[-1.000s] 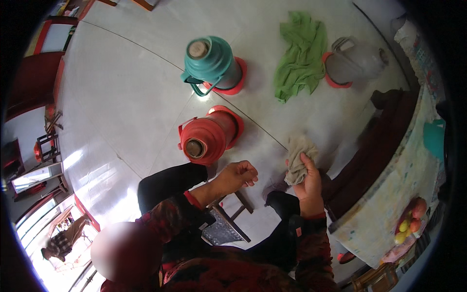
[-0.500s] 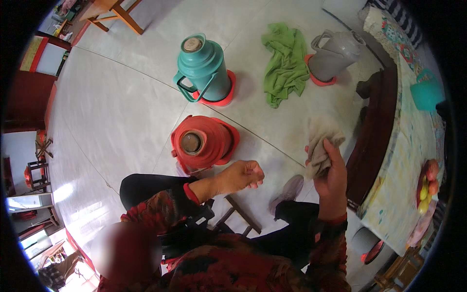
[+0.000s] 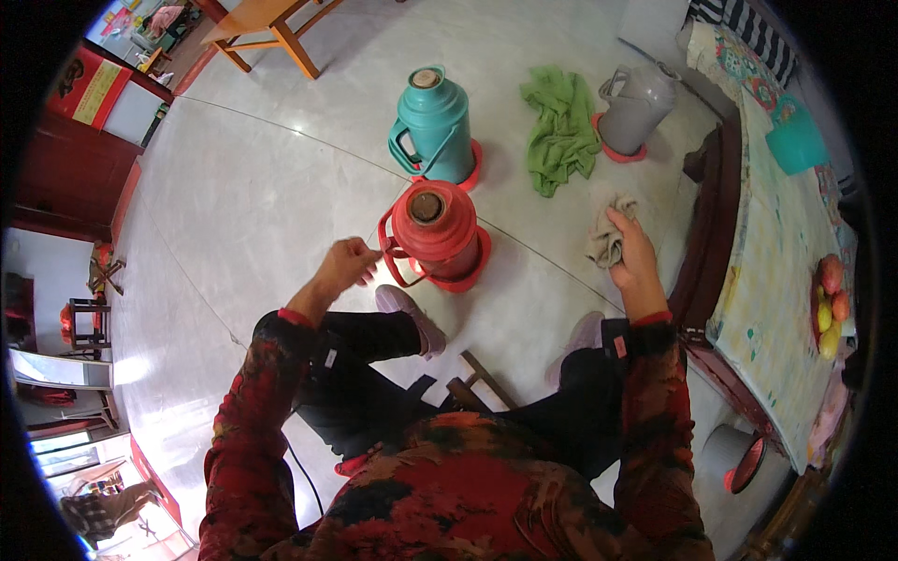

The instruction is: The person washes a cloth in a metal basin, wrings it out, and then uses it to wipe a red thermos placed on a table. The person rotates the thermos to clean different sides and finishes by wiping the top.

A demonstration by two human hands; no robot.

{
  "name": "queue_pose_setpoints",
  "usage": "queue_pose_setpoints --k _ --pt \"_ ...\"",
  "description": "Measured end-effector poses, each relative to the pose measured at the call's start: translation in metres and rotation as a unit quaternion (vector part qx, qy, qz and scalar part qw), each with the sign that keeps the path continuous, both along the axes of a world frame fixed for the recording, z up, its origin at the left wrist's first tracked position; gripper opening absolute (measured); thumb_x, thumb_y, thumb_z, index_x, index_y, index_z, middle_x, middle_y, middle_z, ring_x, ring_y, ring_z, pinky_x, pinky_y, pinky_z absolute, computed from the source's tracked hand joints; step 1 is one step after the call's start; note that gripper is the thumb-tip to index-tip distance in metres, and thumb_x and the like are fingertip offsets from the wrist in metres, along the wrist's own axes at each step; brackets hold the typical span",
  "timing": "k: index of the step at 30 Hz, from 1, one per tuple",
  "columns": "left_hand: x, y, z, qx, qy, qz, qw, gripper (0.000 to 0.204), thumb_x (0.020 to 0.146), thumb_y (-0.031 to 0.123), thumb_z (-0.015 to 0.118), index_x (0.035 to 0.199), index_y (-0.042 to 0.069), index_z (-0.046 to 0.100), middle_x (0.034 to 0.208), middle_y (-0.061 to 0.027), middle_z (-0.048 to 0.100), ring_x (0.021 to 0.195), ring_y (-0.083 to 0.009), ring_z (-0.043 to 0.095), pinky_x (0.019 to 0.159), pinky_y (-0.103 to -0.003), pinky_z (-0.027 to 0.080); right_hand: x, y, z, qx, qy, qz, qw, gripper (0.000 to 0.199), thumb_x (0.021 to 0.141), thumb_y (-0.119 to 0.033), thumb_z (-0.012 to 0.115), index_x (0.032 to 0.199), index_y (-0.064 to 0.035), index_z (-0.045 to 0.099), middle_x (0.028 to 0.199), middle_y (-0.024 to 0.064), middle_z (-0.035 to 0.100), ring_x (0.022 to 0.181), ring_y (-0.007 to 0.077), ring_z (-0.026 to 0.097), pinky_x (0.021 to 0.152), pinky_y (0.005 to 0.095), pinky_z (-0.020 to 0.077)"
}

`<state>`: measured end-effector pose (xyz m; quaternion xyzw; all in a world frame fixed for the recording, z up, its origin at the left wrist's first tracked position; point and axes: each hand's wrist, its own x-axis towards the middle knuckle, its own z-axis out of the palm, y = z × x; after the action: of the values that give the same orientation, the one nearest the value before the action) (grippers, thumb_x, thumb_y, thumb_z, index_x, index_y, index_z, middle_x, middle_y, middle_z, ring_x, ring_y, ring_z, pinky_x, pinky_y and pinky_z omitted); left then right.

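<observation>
A red thermos flask (image 3: pixel 435 234) with a brown stopper stands upright before me, slightly left of the middle. My left hand (image 3: pixel 344 266) is at its left side, fingers curled and closed, the tips at the outer edge of its handle. How firmly they grip cannot be made out. My right hand (image 3: pixel 638 262) is closed around a crumpled greyish-beige cloth (image 3: pixel 608 239), held above the floor to the right of the flask. Just behind the red flask stands a teal thermos flask (image 3: pixel 436 126) on a red base.
A green cloth (image 3: pixel 561 136) lies on the floor beside a grey thermos flask (image 3: pixel 640 112). Along my right runs a table (image 3: pixel 748 346) with fruit (image 3: pixel 830 304) and a teal container (image 3: pixel 795 140). A wooden bench (image 3: pixel 271 30) stands far ahead; my shoes (image 3: pixel 412 318) are near the red flask.
My left hand has moved left, from the near right of the red thermos flask to its handle side. My right hand still holds the cloth, now farther forward. The view has shifted.
</observation>
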<state>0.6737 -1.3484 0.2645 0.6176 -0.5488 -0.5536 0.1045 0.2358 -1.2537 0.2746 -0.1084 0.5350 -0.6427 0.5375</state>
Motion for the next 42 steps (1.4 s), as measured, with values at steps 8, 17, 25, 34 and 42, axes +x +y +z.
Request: queue_pose_setpoints --k 8,17,25,34,42 --pt "-0.009 -0.029 -0.076 -0.198 -0.197 -0.204 0.938 0.049 0.072 0.032 0.077 0.106 0.000 0.063 0.090 -0.0124 0.067 0.088 -0.0265 0.063 0.079 -0.036 0.050 0.015 0.022 -0.009 0.046 0.008 0.050 0.998 0.034 0.084 -0.013 0.066 0.116 -0.0063 0.055 0.104 0.0034 0.062 0.090 0.0164 0.060 0.076 0.0308 0.0507" --pt "-0.015 -0.070 -0.116 -0.129 -0.151 -0.332 0.922 0.034 0.076 0.028 0.072 0.107 0.014 0.067 0.100 -0.0109 0.069 0.095 -0.0266 0.065 0.081 -0.037 0.051 0.002 0.042 -0.011 0.081 0.049 0.056 0.994 0.040 0.082 -0.015 0.068 0.118 -0.0021 0.056 0.104 0.0028 0.062 0.092 0.0142 0.059 0.079 0.0282 0.0482" --pt "-0.014 -0.064 -0.118 -0.127 -0.124 -0.291 0.940 0.027 0.078 0.021 0.072 0.101 0.007 0.068 0.094 -0.0147 0.069 0.087 -0.0243 0.067 0.078 -0.034 0.051 0.034 0.014 -0.056 0.119 -0.084 0.170 0.975 0.030 0.084 -0.015 0.066 0.111 -0.0047 0.057 0.097 0.0052 0.063 0.084 0.0168 0.063 0.073 0.0321 0.0527" --pt "-0.017 -0.060 -0.096 -0.050 -0.056 -0.224 0.972 0.021 0.079 0.007 0.070 0.099 0.001 0.068 0.092 -0.0074 0.070 0.083 -0.0117 0.060 0.075 -0.031 0.051 0.119 -0.002 -0.108 0.158 0.030 0.413 0.896 0.036 0.073 -0.032 0.076 0.098 -0.0075 0.066 0.085 0.0023 0.065 0.074 0.0122 0.059 0.071 0.0286 0.0495" --pt "-0.020 -0.053 -0.108 -0.048 0.004 -0.145 0.988 0.017 0.078 0.003 0.067 0.095 -0.002 0.067 0.089 -0.0044 0.070 0.079 -0.0094 0.059 0.072 -0.030 0.051 0.213 -0.014 -0.130 0.061 0.001 0.458 0.887 0.074 0.070 -0.042 0.080 0.124 -0.0023 0.049 0.112 0.0112 0.059 0.103 0.0185 0.057 0.088 0.0344 0.0457"
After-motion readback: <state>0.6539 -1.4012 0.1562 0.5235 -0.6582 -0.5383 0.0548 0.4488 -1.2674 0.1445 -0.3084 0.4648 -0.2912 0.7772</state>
